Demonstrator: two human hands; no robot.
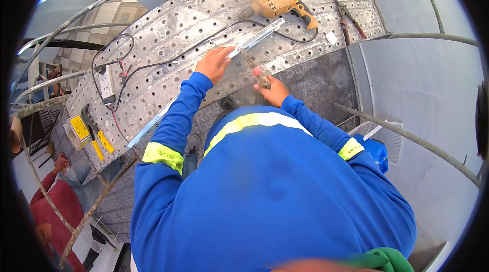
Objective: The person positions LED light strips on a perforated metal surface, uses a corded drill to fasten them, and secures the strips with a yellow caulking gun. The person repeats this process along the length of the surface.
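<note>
A long, thin whitish metal strip [263, 33], partly covered in bluish film, runs diagonally across the front of the perforated metal platform [178, 30]. My left hand [215, 64] is closed around its middle, with the fingers over the top. My right hand [273, 92] grips the worn handle of a hand tool [249, 60] with a reddish band and a narrow metal shaft; the far end of the shaft meets the strip just right of my left hand. Whether it is a file, a chisel or something else I cannot tell.
A yellow drill [282, 6] lies behind the strip, its black cord crossing the platform towards a white power strip [106, 86]. Red-handled pliers [347, 17] lie far right; yellow-handled snips [96, 134] and a yellow box [79, 127] near left. Metal poles [407, 142] surround me. A person [56, 198] sits below left.
</note>
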